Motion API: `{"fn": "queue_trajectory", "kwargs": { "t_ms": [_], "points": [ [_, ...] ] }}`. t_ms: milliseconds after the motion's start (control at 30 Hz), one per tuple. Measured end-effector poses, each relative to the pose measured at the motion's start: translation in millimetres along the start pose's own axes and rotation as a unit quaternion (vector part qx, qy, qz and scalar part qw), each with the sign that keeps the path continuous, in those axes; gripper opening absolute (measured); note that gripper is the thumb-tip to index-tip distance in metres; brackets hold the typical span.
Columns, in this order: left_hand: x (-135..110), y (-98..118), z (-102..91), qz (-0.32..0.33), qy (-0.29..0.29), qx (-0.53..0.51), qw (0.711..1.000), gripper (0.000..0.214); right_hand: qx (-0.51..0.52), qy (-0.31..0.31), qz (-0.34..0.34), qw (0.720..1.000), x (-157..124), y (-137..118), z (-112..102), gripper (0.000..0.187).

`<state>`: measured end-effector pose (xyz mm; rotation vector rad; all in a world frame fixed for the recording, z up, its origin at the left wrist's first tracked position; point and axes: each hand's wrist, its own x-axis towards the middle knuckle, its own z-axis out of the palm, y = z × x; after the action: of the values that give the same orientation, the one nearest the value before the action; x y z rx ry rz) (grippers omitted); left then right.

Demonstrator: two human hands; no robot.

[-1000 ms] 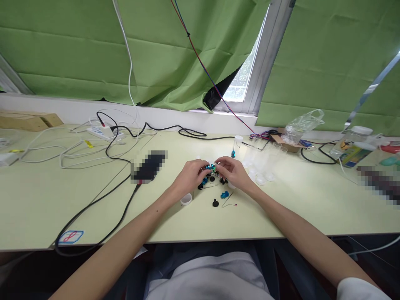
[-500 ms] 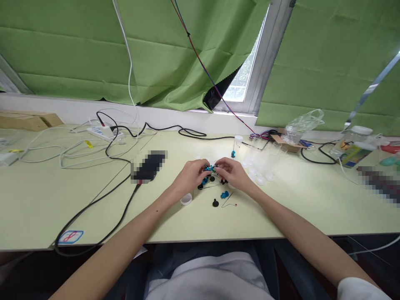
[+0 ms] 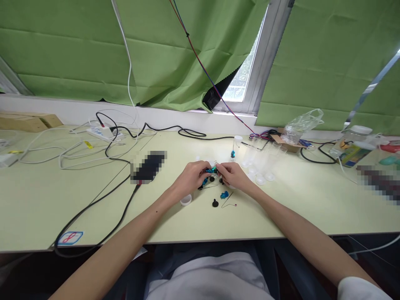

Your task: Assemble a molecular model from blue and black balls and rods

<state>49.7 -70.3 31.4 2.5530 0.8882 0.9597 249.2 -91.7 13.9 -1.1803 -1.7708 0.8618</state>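
My left hand (image 3: 190, 178) and my right hand (image 3: 233, 176) meet over the middle of the pale green table (image 3: 281, 208). Both pinch a small blue part (image 3: 213, 170) held between their fingertips. Under and around the hands lie more small pieces: a loose blue part (image 3: 224, 194), a black knob (image 3: 215, 203), a thin wire with a red tip (image 3: 229, 201) and a white cap (image 3: 186, 200). What else sits under the fingers is hidden.
A phone (image 3: 149, 166) with a black cable (image 3: 103, 200) lies left of the hands. White cables and a power strip (image 3: 101, 132) fill the back left. Clear cups (image 3: 261, 160) stand right of the hands, a plastic bag (image 3: 301, 125) and jars behind them. Green curtains (image 3: 156, 54) hang behind.
The two hands have drawn slightly closer together around the blue part. Everything else on the table stays where it was.
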Motion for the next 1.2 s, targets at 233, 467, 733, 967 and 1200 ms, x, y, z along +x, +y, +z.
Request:
{"fn": "queue_trajectory", "kwargs": {
  "t_ms": [233, 467, 733, 967, 1200],
  "points": [
    [0.6, -1.8, 0.8, -0.006, 0.021, 0.012, 1.000, 0.004, 0.029, 0.020, -0.010, 0.999, 1.5, 0.9, 1.8, 0.047],
    [1.1, -2.5, 0.5, -0.012, 0.032, 0.014, 0.999, 0.005, 0.076, 0.012, -0.048, 0.996, 0.8, -2.8, 0.2, 0.031],
    [-0.5, -3.6, 2.5, 0.005, 0.021, 0.011, 1.000, 0.006, 0.047, 0.005, -0.028, 0.999, 0.7, 1.3, 0.7, 0.043],
    [-0.6, -0.8, 1.9, 0.019, 0.013, 0.009, 1.000, 0.008, 0.039, 0.013, -0.003, 0.999, 0.8, 1.0, 2.5, 0.053],
    [-0.1, -4.2, 2.6, 0.003, 0.030, 0.023, 0.999, 0.005, 0.059, 0.042, -0.007, 0.997, 3.9, 3.7, 3.3, 0.041]
  ]
}}
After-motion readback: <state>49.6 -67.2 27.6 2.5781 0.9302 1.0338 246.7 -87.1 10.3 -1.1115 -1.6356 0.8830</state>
